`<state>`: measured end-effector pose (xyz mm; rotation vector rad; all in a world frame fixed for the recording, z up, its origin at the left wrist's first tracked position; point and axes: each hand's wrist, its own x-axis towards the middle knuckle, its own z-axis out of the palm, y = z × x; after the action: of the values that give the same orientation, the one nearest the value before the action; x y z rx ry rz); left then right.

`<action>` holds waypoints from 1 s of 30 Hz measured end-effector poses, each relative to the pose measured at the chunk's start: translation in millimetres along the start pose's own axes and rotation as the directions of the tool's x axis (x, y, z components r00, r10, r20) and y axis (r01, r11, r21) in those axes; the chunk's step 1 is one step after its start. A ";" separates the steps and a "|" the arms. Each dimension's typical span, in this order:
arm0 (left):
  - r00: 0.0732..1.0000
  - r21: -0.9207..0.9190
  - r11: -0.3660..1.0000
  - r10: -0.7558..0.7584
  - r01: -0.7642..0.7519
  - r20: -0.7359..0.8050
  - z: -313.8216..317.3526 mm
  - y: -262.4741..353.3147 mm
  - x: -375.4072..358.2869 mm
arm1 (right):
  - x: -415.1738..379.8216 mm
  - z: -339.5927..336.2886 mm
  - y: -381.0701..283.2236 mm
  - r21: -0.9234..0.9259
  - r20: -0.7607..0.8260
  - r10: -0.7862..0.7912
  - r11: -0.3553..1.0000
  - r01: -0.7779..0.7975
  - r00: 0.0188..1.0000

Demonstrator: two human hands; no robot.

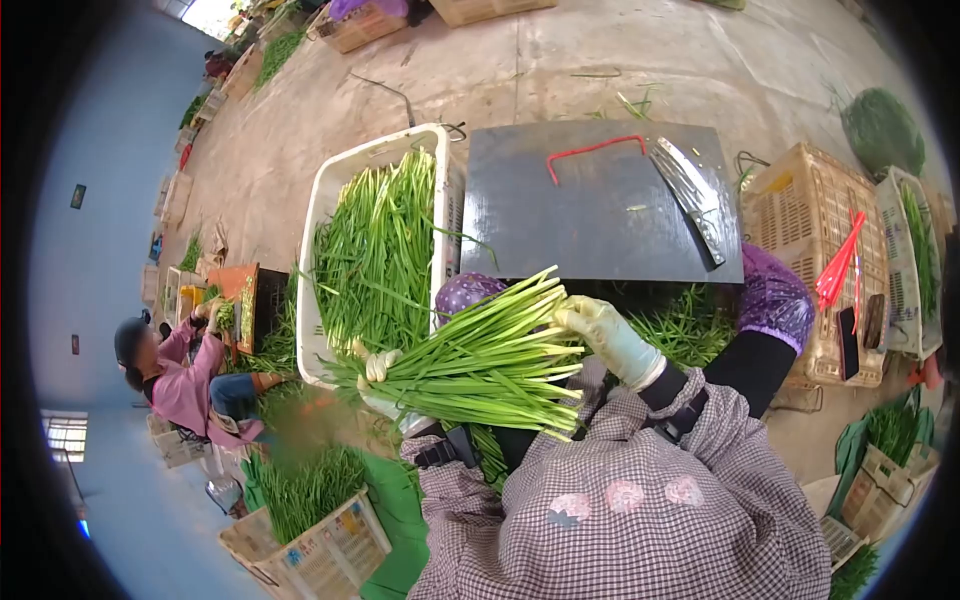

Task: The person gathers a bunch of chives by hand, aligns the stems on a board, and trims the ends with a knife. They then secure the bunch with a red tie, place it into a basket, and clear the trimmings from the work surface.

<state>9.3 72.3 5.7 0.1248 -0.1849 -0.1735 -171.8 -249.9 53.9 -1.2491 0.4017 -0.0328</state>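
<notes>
A thick bunch of garlic chives (pixel 470 365) lies across my lap, its pale stem ends fanned out to the right. My gloved left hand (pixel 382 372) is closed around the leafy part, the fingers partly hidden under the leaves. At the pale ends, my gloved right hand (pixel 610 338) has its fingers curled in a pinch on some stems. A white crate (pixel 310 300) full of loose chives stands just beyond my left hand. Ahead of me, the dark board (pixel 580 225) bears a large knife (pixel 690 200) and a bent red strip (pixel 598 150).
To the right, an upturned tan crate (pixel 800 200) carries red ties (pixel 840 262) and a phone (pixel 848 343). Another crate of chives (pixel 315 555) sits at lower left, beside green cloth (pixel 400 520). A person in pink (pixel 195 385) works at a board on the left.
</notes>
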 end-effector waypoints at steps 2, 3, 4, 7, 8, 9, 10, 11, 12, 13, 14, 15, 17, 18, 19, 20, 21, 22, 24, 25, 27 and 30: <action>1.000 -0.056 0.998 0.018 -0.018 -0.014 1.6 -0.7 -2.4 | -4.3 -10.5 1.2 -0.070 -0.022 -0.066 0.995 0.064 0.998; 1.000 -0.056 0.998 0.023 -0.024 -0.017 -1.2 2.1 -3.3 | -7.5 -20.4 -0.8 -0.193 -0.071 -0.186 0.966 0.170 0.980; 1.000 -0.042 0.999 0.011 -0.012 -0.010 -3.8 5.1 -2.7 | -11.8 -33.9 -1.0 -0.319 -0.106 -0.310 0.911 0.264 0.945; 1.000 -0.040 0.999 -0.004 0.004 -0.001 -5.6 5.3 1.7 | -12.3 -122.7 62.9 -0.928 -0.118 -0.088 0.365 -0.078 0.989; 1.000 -0.044 0.999 -0.008 0.008 0.000 -5.3 4.6 0.9 | -14.4 -139.9 69.4 -0.950 -0.291 0.101 -0.148 -0.275 0.951; 1.000 -0.049 0.999 -0.008 0.008 -0.001 -5.3 3.2 1.1 | -22.7 -147.1 73.2 -0.928 -0.335 0.132 -0.218 -0.302 0.933; 1.000 -0.057 0.998 -0.011 0.012 0.008 -5.3 1.0 2.6 | -30.0 -151.9 78.7 -0.901 -0.382 0.159 -0.286 -0.327 0.910; 1.000 -0.064 0.998 -0.015 0.016 0.015 -5.9 -1.4 3.4 | -34.7 -137.7 58.9 -0.972 -0.225 0.040 -0.079 -0.221 0.974; 1.000 -0.063 0.998 -0.020 0.021 0.010 -8.7 -2.2 2.6 | -26.0 -123.4 57.8 -0.983 -0.119 -0.137 0.156 -0.097 0.983; 1.000 -0.070 0.997 -0.015 0.015 0.003 -13.0 -1.7 2.7 | -15.1 -103.9 44.7 -0.815 0.040 -0.266 0.549 0.186 0.963; 1.000 -0.078 0.997 -0.008 0.008 0.003 -14.2 -2.3 5.7 | -17.4 -67.0 8.5 -0.514 -0.002 -0.186 0.843 0.159 0.983; 1.000 -0.076 0.997 -0.012 0.013 0.010 -10.9 -4.1 7.3 | -10.7 -44.0 -9.4 -0.253 0.043 -0.081 0.963 0.090 0.996; 1.000 -0.059 0.998 -0.025 0.026 0.006 -4.2 -3.8 5.7 | 3.9 -17.8 -1.0 -0.011 0.027 -0.008 1.000 0.008 1.000; 1.000 -0.055 0.998 -0.026 0.026 0.010 -3.3 -1.4 6.2 | 9.7 -10.7 3.6 0.085 0.035 0.045 0.995 -0.048 0.998; 1.000 -0.012 1.000 -0.017 0.016 -0.016 -2.7 0.7 5.4 | 9.4 -7.7 7.2 0.117 -0.015 0.010 0.993 -0.009 1.000; 0.999 0.030 1.000 -0.005 0.006 -0.044 -3.4 2.5 4.1 | 7.8 -3.5 9.7 0.116 -0.012 0.012 0.993 -0.010 1.000; 0.999 0.030 1.000 -0.003 0.004 -0.047 -5.1 3.1 3.3 | 4.9 0.4 13.3 0.181 -0.045 -0.012 0.983 0.020 0.999; 0.999 0.012 1.000 -0.013 0.014 -0.034 -7.5 3.0 2.7 | 1.8 4.3 16.4 0.244 -0.081 -0.033 0.968 0.052 0.996; 1.000 -0.007 1.000 -0.020 0.020 -0.023 -7.0 -2.2 0.8 | -1.9 12.2 18.8 0.441 -0.088 0.049 0.897 -0.005 0.995; 0.998 -0.027 1.000 -0.004 0.002 -0.070 -7.0 -6.5 -0.9 | -2.7 15.2 18.6 0.461 -0.134 0.052 0.887 0.016 0.990; 0.993 -0.044 0.999 0.017 -0.022 -0.116 -11.5 -6.2 2.8 | -4.7 19.4 13.3 0.534 -0.192 0.052 0.843 0.060 0.980; 0.993 -0.002 0.998 -0.067 0.067 -0.099 -20.2 -5.1 7.7 | -8.6 18.3 11.3 0.532 -0.253 -0.004 0.834 0.143 0.967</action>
<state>19.8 68.1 -13.3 0.1411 -0.0818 -0.2339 -176.2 -227.3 50.5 -0.6863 0.5116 -0.3504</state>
